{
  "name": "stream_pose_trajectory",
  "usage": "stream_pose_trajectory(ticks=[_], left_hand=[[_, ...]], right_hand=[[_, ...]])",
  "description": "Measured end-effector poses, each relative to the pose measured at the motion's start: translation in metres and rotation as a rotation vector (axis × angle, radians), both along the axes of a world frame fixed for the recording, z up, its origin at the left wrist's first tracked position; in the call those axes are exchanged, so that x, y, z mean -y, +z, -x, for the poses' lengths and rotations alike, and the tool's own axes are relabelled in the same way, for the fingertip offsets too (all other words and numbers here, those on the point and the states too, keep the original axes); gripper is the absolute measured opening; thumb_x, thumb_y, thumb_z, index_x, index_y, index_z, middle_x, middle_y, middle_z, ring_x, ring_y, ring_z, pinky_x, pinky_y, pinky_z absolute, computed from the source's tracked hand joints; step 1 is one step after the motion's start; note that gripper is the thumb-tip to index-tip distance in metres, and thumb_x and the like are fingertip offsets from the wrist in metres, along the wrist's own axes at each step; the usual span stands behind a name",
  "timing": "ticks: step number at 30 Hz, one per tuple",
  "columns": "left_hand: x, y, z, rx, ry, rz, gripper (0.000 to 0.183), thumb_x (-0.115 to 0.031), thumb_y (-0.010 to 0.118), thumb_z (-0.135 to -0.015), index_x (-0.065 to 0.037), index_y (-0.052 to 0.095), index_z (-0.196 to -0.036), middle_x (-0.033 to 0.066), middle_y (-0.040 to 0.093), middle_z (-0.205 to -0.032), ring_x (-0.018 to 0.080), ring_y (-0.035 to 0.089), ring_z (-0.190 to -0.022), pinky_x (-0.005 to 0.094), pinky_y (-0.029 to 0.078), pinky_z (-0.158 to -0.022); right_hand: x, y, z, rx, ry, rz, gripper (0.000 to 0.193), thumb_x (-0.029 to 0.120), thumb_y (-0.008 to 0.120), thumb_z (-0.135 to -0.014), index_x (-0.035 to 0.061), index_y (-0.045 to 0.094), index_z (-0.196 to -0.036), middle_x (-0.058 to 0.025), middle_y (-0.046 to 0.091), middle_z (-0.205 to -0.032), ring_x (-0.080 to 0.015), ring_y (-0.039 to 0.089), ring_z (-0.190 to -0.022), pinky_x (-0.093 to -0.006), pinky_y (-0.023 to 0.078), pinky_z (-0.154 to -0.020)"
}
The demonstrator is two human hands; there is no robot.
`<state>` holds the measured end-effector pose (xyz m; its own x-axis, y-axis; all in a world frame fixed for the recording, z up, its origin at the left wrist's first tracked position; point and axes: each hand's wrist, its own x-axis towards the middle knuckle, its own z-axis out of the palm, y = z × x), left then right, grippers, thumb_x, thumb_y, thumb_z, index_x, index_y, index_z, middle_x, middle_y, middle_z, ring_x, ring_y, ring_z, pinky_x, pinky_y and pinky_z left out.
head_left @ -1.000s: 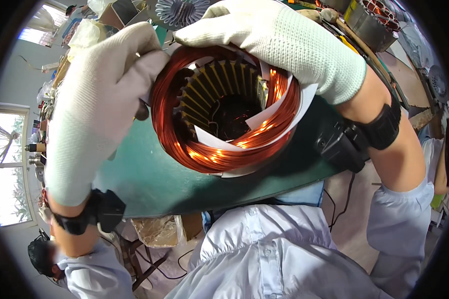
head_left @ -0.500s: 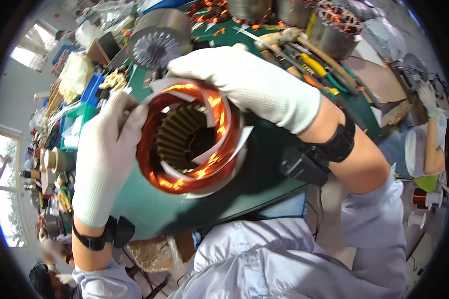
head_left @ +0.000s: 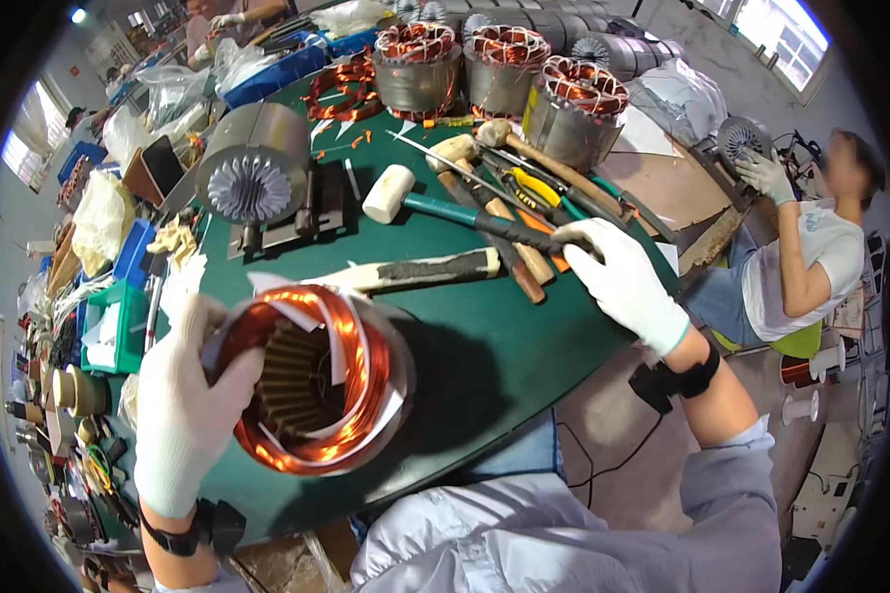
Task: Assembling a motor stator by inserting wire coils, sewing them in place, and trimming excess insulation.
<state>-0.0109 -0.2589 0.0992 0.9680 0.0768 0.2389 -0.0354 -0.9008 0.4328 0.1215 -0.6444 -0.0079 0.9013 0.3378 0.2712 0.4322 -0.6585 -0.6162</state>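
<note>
A motor stator [head_left: 398,371] wound with shiny copper coils [head_left: 366,341] stands on the green table in front of me, white insulating paper poking out around its bore. My white-gloved left hand [head_left: 193,395] grips the coil ring at its left side, the thumb over the rim. Farther right, my gloved right hand [head_left: 618,282] closes on the black grip end of a mallet [head_left: 435,208]. The mallet has a white head and a teal shaft, and lies across other tools. Its grip end is partly hidden by my fingers.
Behind the stator lies a worn, pale-and-black flat bar [head_left: 425,269]. A metal core on a stand [head_left: 252,163] is at the back left; several wound stators [head_left: 499,74] line the far edge. Pliers [head_left: 534,188] and wooden-handled hammers [head_left: 519,262] cluster near the mallet. A co-worker [head_left: 796,247] sits at right.
My right hand has left the top of the stator and moved right to the mallet's handle. My left hand stays on the coils. The view has shifted, showing more of the far table.
</note>
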Motion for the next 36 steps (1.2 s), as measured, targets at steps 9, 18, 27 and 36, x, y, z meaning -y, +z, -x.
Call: stream_pose_trajectory(ticks=[9,18,27,36], left_hand=[[-0.002,-0.007,-0.019,-0.074,-0.059,0.209,0.025,-0.003,0.066,-0.084,0.002,0.057,-0.106,0.0113,0.064,-0.092,0.0158,0.06,-0.083,0.0292,0.051,-0.081],[0.0,-0.007,-0.016,-0.115,-0.001,0.438,0.031,-0.013,0.066,-0.084,0.002,0.054,-0.108,0.008,0.061,-0.099,0.0126,0.058,-0.091,0.0278,0.05,-0.086],[-0.011,-0.014,-0.017,-0.086,-0.07,0.53,0.031,-0.014,0.07,-0.084,0.002,0.056,-0.107,0.006,0.06,-0.099,0.0115,0.058,-0.092,0.0257,0.049,-0.086],[-0.008,-0.012,-0.015,-0.065,-0.051,0.483,0.029,-0.01,0.07,-0.083,0.001,0.057,-0.106,0.0062,0.058,-0.099,0.011,0.056,-0.09,0.0253,0.049,-0.079]], right_hand=[[0.037,-0.018,-0.029,0.07,-0.039,0.501,0.026,0.026,0.053,-0.098,0.0075,0.069,-0.107,-0.0146,0.07,-0.097,-0.0331,0.068,-0.094,-0.0458,0.054,-0.084],[0.061,0.001,-0.052,0.014,-0.273,0.325,0.027,0.023,0.055,-0.098,0.0052,0.071,-0.111,-0.0168,0.072,-0.111,-0.0345,0.067,-0.107,-0.0433,0.052,-0.096],[0.021,-0.041,-0.133,0.441,-0.071,0.638,0.025,0.018,0.067,-0.086,0.0112,0.07,-0.109,-0.0125,0.068,-0.097,-0.0329,0.069,-0.094,-0.0467,0.056,-0.082],[0.008,-0.003,-0.129,0.429,-0.185,0.671,0.021,0.028,0.066,-0.088,0.0081,0.071,-0.089,-0.0155,0.071,-0.09,-0.0344,0.072,-0.086,-0.0473,0.057,-0.075]])
